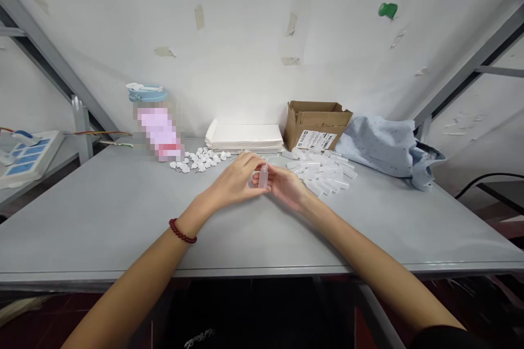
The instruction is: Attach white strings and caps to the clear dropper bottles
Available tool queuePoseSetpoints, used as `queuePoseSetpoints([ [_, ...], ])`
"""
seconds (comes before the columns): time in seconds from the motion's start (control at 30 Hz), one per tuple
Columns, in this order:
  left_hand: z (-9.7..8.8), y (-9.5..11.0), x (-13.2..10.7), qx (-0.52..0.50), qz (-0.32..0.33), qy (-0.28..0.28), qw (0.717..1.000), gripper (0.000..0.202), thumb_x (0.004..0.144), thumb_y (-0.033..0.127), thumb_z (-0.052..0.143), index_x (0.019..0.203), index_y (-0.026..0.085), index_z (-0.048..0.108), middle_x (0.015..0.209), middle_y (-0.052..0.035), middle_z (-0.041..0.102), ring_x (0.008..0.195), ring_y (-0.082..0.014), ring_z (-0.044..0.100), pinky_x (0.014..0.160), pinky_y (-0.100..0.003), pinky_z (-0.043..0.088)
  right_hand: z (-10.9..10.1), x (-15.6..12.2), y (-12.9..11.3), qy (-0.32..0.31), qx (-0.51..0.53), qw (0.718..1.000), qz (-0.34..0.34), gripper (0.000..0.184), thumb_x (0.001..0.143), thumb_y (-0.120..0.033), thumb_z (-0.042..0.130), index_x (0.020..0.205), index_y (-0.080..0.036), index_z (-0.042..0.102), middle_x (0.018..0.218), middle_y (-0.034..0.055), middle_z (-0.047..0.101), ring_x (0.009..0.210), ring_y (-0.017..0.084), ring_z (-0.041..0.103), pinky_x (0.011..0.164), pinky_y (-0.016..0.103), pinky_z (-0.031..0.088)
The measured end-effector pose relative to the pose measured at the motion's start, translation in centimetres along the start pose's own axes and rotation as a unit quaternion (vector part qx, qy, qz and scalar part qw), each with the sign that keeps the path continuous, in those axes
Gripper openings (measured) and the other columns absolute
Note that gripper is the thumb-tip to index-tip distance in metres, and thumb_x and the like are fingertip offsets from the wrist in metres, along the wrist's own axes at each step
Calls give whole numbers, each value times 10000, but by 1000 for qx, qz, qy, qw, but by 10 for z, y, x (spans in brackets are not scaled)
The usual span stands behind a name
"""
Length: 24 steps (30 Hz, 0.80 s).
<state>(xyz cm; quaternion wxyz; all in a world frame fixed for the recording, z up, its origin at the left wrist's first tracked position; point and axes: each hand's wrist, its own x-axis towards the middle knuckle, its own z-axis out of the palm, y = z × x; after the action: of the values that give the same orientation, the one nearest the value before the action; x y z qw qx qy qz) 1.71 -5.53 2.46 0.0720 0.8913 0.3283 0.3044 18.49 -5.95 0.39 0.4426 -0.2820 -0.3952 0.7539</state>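
A small translucent plastic bottle (263, 178) stands upright between my two hands, just above the grey table (229, 253). My left hand (236, 177) grips it, fingers at its top and thumb near its base. From the other side, my right hand (287, 186) closes on the same bottle, its fingers partly hidden behind it. Something small and whitish shows at the neck; whether it is a cap I cannot tell. To the left lies a group of small white plastic pieces (201, 159) that look like caps. A pile of similar translucent bottles (323, 172) lies to the right.
Behind my hands is a stack of white sheets or envelopes (245, 133). An opened cardboard box (317, 125) and a light blue cloth (380, 144) sit at the back right. A blue-lidded container (147, 95), its body blurred, stands at the back left. A power strip (30, 158) is at far left.
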Motion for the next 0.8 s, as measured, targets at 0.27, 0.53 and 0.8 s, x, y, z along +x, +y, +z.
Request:
queuePoseSetpoints([
  [0.27,-41,-29,-43,52,-164,-144,975,454,727,402,639,1116,189,540,1113,-84,595,1070,-272,535,895,-373,438,2,-3,-2,102,-97,990,4,192,886,-286,538,868,-120,635,813,94,691,743,165,666,757,285,525],
  [0.53,-93,-62,-86,69,-345,-240,905,607,677,457,604,1224,212,512,1046,-51,621,959,-250,592,787,-301,454,-3,-2,-5,129,-120,984,6,147,844,-283,593,836,-140,627,828,97,694,704,175,653,705,309,521],
  [0.8,-105,-77,-92,0,-373,-268,888,657,611,469,630,1199,197,522,919,-19,624,862,-217,610,724,-273,467,-3,-1,-6,145,-125,981,15,127,803,-279,640,789,-153,624,823,95,689,679,173,638,670,313,515],
])
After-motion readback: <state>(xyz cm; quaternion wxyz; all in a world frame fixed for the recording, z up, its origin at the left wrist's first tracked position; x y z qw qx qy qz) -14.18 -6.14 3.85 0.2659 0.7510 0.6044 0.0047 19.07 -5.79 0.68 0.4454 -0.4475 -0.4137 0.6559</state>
